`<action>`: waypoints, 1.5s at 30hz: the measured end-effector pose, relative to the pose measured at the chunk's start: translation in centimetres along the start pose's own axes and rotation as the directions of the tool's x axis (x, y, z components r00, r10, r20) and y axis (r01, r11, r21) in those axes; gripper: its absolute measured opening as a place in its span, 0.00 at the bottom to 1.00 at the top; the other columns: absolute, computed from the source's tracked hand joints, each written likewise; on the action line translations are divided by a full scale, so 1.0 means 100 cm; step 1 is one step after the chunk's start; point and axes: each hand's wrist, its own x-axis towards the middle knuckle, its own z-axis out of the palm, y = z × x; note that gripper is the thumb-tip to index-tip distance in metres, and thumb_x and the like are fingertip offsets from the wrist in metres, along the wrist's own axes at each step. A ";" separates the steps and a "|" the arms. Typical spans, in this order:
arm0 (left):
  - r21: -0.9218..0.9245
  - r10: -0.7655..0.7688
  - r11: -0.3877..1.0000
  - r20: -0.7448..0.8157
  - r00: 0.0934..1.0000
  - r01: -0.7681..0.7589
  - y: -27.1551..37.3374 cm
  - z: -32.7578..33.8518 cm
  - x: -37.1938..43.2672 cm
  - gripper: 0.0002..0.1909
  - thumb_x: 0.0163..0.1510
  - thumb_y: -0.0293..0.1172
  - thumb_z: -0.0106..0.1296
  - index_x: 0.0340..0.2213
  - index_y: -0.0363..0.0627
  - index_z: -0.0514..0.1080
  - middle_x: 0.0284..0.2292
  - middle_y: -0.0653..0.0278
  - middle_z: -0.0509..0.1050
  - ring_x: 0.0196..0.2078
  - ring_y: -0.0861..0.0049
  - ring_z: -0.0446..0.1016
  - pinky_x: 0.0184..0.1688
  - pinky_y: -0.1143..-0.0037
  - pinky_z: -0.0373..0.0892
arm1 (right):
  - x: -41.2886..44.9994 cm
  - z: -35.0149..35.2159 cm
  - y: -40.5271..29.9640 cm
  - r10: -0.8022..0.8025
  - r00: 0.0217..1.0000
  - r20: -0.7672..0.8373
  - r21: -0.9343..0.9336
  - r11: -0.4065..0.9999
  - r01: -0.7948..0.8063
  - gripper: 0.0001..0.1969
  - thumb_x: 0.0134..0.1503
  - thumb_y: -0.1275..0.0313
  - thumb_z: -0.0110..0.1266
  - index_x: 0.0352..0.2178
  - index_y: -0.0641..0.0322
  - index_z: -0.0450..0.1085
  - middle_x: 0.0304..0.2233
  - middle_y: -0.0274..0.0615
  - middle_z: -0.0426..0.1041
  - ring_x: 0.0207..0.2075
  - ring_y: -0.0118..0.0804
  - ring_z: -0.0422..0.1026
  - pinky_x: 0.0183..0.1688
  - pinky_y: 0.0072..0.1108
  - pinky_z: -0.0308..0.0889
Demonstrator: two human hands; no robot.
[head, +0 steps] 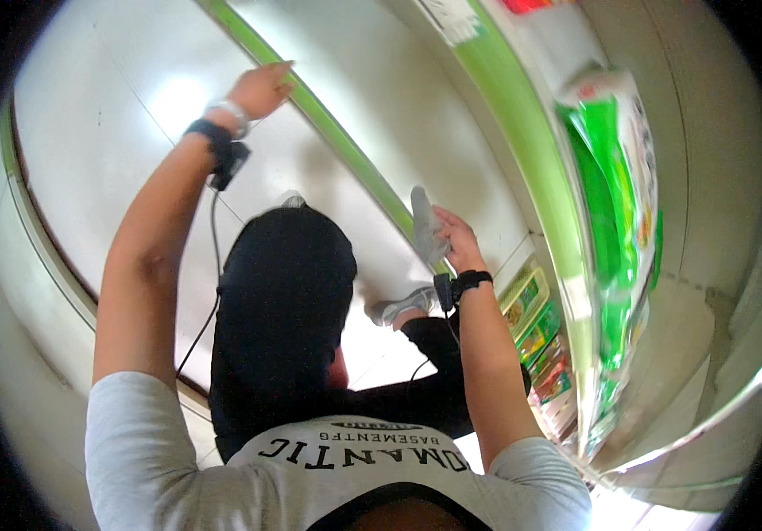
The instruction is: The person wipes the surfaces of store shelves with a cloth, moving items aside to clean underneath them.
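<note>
My left hand point(262, 90) reaches to a long green edge strip point(347, 143) along a low white shelf point(381, 99). Its index finger points out over the strip, and I see nothing held in it. A grey cloth point(426, 229) is in my right hand point(458, 239), pinched between thumb and fingers. The cloth lies over the same strip, farther along to the right. A silvery bracelet point(229, 114) circles my left wrist, and each wrist has a black strap with a small cabled device.
A higher shelf with a green front edge point(520, 119) runs along the right, carrying green-and-white plastic packages point(613, 199). Below it are a yellowish tray point(525, 302) and several colourful packets point(551, 372). My black-clad knee point(288, 265) and a grey shoe point(410, 302) stand before the low shelf.
</note>
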 end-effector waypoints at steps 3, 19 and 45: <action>-0.032 -0.006 0.999 -0.094 0.996 0.003 -0.020 -0.065 -0.036 0.27 0.63 0.42 0.45 0.59 0.42 0.59 0.57 0.46 0.65 0.60 0.54 0.63 0.61 0.66 0.61 | -0.028 0.017 -0.017 -0.091 0.983 0.160 0.363 0.931 0.027 0.37 0.43 0.87 0.41 0.60 0.72 0.55 0.58 0.52 0.63 0.59 0.46 0.64 0.61 0.28 0.59; -0.344 0.268 0.892 -0.120 0.956 -0.293 0.208 -0.191 -0.184 0.28 0.62 0.42 0.49 0.58 0.39 0.62 0.54 0.53 0.69 0.56 0.71 0.67 0.58 0.72 0.62 | -0.179 0.124 -0.051 -0.537 0.784 0.312 0.766 0.630 0.127 0.37 0.48 0.78 0.43 0.63 0.65 0.53 0.61 0.50 0.59 0.59 0.49 0.63 0.60 0.40 0.61; -0.966 0.089 0.011 0.259 0.962 0.259 0.221 -0.107 -0.261 0.19 0.54 0.24 0.54 0.47 0.48 0.65 0.43 0.66 0.72 0.43 0.74 0.72 0.42 0.71 0.69 | -0.249 0.205 -0.043 -0.577 0.816 -0.026 0.053 0.814 0.578 0.35 0.52 0.63 0.63 0.58 0.66 0.60 0.52 0.52 0.67 0.53 0.41 0.67 0.51 0.25 0.65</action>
